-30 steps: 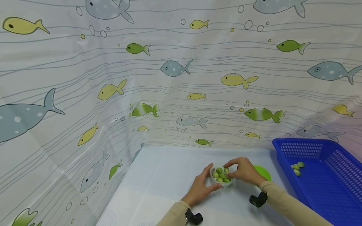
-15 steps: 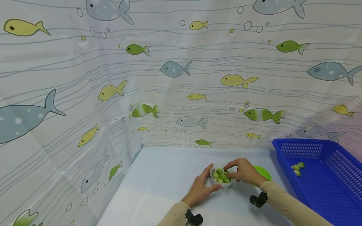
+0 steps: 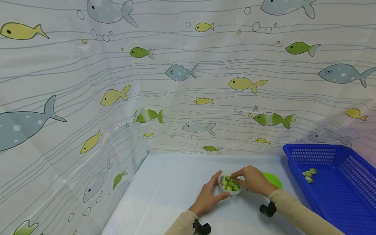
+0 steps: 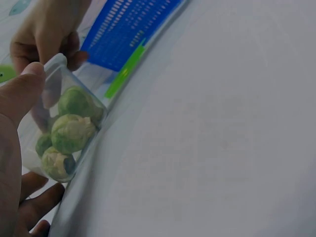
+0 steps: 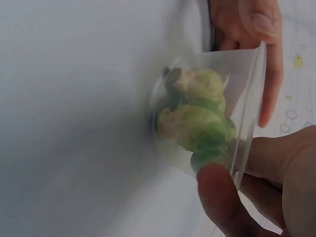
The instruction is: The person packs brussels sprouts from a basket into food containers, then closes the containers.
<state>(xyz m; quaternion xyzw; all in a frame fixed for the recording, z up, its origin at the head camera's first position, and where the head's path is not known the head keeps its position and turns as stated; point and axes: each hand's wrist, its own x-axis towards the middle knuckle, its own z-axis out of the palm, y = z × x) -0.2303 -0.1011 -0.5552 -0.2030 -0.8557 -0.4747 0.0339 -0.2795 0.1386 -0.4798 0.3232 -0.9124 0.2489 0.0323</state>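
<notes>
A small clear plastic tub (image 3: 234, 192) stands on the white table with several Brussels sprouts (image 3: 228, 188) in it. My left hand (image 3: 207, 196) grips it from the left, thumb at the near side and fingers round the far side. Bent over the right rim, my right hand (image 3: 254, 180) has its thumb and forefinger tips together on a sprout at the tub's far right, which they mostly hide. Through the clear wall (image 5: 244, 64) in the right wrist view, sprouts (image 5: 202, 126) lie piled on the bottom, and one right fingertip (image 5: 217, 180) overlaps the wall's outside.
Behind my right hand lies a bright green round lid (image 3: 273, 180), partly covered by it. To the right stands a blue perforated basket (image 3: 346, 195) holding several more Brussels sprouts (image 3: 308, 174). A fish-patterned curtain (image 3: 176, 98) hangs along the table's back and left.
My right fingertips have shifted slightly left and inward over the tub; the sprout seen between them a second ago is now mostly hidden. The left hand and tub stay put.
</notes>
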